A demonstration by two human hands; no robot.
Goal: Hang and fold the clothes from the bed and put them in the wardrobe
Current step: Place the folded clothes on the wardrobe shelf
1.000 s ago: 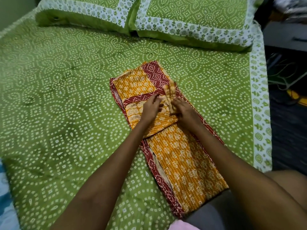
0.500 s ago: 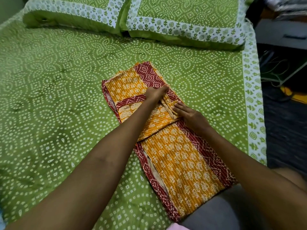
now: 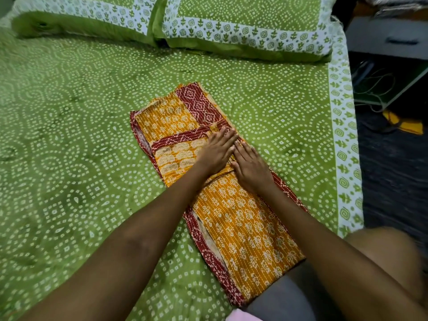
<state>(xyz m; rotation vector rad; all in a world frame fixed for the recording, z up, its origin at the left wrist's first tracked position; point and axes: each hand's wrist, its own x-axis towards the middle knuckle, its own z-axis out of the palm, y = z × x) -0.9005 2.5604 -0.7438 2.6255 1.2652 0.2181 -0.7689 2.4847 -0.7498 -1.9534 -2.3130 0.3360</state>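
On the green bedspread [image 3: 69,135], both flat hands, left hand [image 3: 216,151] and right hand [image 3: 251,166], press the folded garment [image 3: 243,223], fingers straight, best smoothing outward before the next fold.

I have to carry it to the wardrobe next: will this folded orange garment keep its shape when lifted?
Probably not: the orange garment is thin, layered cloth, likely floppy and light. Its long folded strip would likely sag at both ends. The loose flap under the left hand may fall open.
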